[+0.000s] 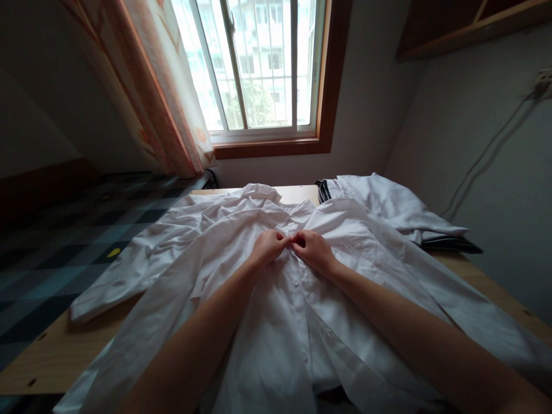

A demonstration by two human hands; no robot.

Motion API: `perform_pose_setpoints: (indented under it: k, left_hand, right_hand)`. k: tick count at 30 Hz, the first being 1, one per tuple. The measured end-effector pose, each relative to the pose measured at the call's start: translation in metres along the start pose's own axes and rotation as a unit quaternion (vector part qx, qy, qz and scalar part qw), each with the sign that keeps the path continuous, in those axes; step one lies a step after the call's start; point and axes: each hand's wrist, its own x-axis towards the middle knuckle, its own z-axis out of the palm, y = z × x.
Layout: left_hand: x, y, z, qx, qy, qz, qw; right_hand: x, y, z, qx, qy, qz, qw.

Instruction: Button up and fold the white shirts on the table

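A white button-up shirt (267,322) lies front up across a wooden board, its collar toward the window and its sleeves out to both sides. My left hand (271,246) pinches the front placket below the collar. Right beside it, my right hand (314,250) pinches the other edge of the placket, the fingertips of both hands nearly touching. Whatever button sits between the fingers is hidden. Below the hands the two front edges spread apart, with small buttons along the left one.
Another white garment (150,241) lies crumpled at the left. Folded white clothing with black striped fabric (379,201) rests at the back right of the wooden board (52,356). A checked bedcover (56,241) spreads at the left; a curtain (150,86) hangs by the window (267,69).
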Motion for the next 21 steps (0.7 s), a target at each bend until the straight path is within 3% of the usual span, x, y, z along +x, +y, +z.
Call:
perform_pose_setpoints:
  k: [21]
  left_hand:
    - [0.004,0.002,0.003,0.059,0.004,-0.014,0.998]
  right_hand:
    - [0.009,0.011,-0.006,0.019,-0.039,-0.058,0.997]
